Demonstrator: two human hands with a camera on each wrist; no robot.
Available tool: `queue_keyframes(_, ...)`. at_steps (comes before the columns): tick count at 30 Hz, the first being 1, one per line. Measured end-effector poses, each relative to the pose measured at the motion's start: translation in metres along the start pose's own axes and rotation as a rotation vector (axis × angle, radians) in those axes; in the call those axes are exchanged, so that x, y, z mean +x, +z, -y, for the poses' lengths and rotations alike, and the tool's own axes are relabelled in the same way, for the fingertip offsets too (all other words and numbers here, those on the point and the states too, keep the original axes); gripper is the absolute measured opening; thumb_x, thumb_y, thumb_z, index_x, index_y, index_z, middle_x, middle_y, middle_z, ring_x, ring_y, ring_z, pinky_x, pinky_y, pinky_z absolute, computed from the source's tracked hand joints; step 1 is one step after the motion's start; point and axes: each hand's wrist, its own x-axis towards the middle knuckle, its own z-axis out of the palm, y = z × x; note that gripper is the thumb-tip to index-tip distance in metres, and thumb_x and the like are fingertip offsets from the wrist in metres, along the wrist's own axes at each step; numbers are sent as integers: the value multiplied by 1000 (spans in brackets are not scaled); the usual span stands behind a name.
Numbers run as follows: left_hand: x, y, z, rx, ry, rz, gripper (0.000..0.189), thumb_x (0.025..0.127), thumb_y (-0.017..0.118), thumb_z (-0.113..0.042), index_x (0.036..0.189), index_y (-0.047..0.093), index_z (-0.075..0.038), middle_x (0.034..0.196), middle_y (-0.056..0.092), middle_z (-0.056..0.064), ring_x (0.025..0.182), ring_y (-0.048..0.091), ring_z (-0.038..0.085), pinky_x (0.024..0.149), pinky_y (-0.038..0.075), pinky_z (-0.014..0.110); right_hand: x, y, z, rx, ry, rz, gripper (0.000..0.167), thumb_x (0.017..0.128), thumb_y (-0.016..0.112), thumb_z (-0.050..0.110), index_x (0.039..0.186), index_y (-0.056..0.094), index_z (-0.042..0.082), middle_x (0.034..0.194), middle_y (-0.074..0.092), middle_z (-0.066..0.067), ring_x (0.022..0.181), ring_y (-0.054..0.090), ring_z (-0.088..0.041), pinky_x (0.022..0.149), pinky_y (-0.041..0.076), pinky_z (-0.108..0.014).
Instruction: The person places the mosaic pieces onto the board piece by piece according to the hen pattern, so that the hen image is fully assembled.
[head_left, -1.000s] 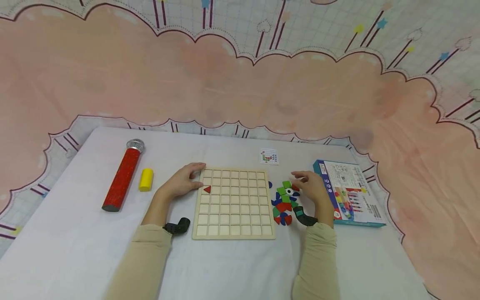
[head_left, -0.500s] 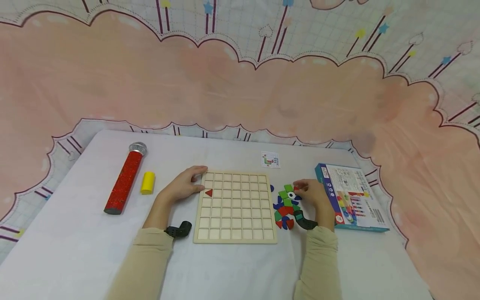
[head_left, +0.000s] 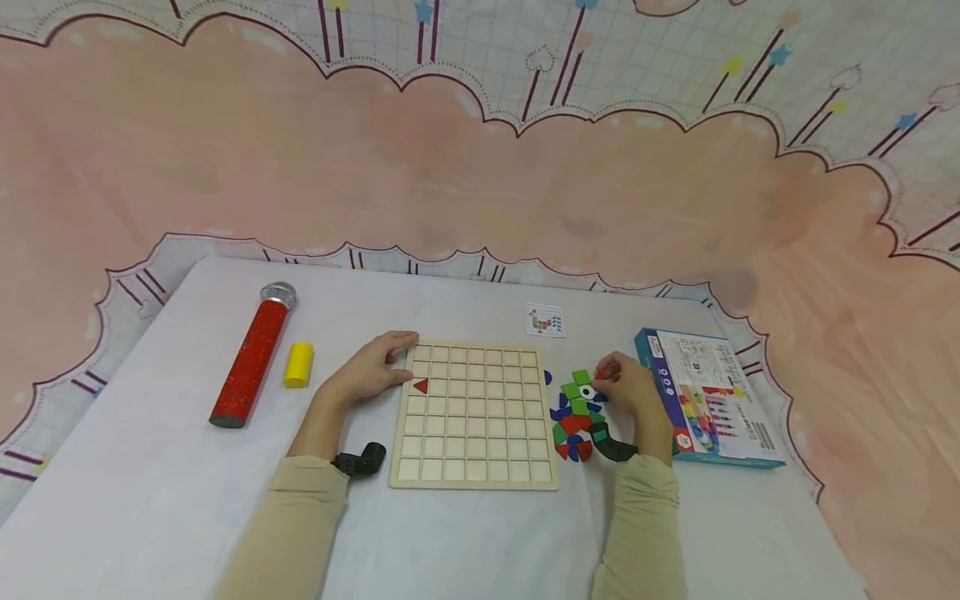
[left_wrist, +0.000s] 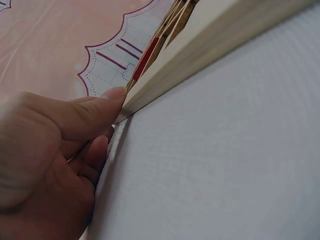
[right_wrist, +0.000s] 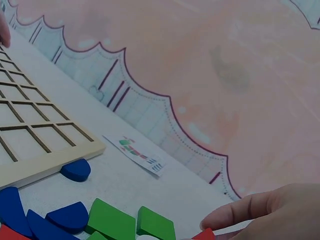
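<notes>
A wooden grid board (head_left: pixel 474 487) lies flat on the white table, with one red triangle (head_left: pixel 422 386) in a cell near its left edge. My left hand (head_left: pixel 367 367) touches the board's left side, index finger at the upper left corner and thumb lower down. In the left wrist view its thumb (left_wrist: pixel 95 112) meets the board's edge. To the board's right, my right hand (head_left: pixel 628 390) pinches a small red block (right_wrist: pixel 204 234), mostly hidden by the fingers. Beside it lies a heap of coloured wooden blocks (head_left: pixel 574 423) in green, blue and red, including a white round one with a dark centre.
A picture card (head_left: pixel 545 320) lies behind the board. A flat cardboard box (head_left: pixel 712 400) is on the right. A red microphone (head_left: pixel 251 358) and a yellow cylinder (head_left: pixel 298 365) lie on the left. A loose blue block (right_wrist: pixel 76 170) sits against the board's right edge.
My right hand has come down to the heap, closed finger and thumb on the red block, and drawn slightly right with it. The left hand keeps its place at the board.
</notes>
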Motion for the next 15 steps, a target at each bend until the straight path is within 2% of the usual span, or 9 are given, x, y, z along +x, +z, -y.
queue_keyframes(5, -1, -1, 0, 12, 0, -4, 66, 86, 68, -9, 145, 39, -6, 152, 33, 13, 118, 49, 36, 102, 41, 49, 1, -1, 1, 15, 11, -9, 23, 90, 65, 16, 108, 53, 7, 107, 58, -15, 97, 53, -28, 86, 48, -38)
queue_keyframes(8, -1, -2, -1, 11, 5, -7, 65, 86, 68, -8, 145, 39, -5, 152, 33, 13, 118, 49, 35, 102, 41, 49, 1, -1, 3, 21, 3, -28, 25, 92, 61, 17, 115, 54, 9, 114, 58, -16, 103, 53, -30, 90, 48, -42)
queue_keyframes(12, -1, -2, -2, 3, 8, -5, 65, 86, 68, -7, 144, 39, -5, 152, 33, 14, 118, 49, 36, 102, 40, 49, 0, 0, 9, -3, -51, -51, 30, 96, 55, 17, 125, 58, 13, 122, 58, -17, 109, 54, -32, 94, 48, -46)
queue_keyframes(15, -1, -1, -2, -6, 5, -4, 66, 86, 68, -7, 145, 39, -5, 152, 33, 14, 118, 48, 36, 103, 40, 49, -1, 2, 17, -17, -85, -64, 28, 97, 53, 16, 124, 61, 13, 121, 60, -16, 108, 55, -32, 91, 50, -45)
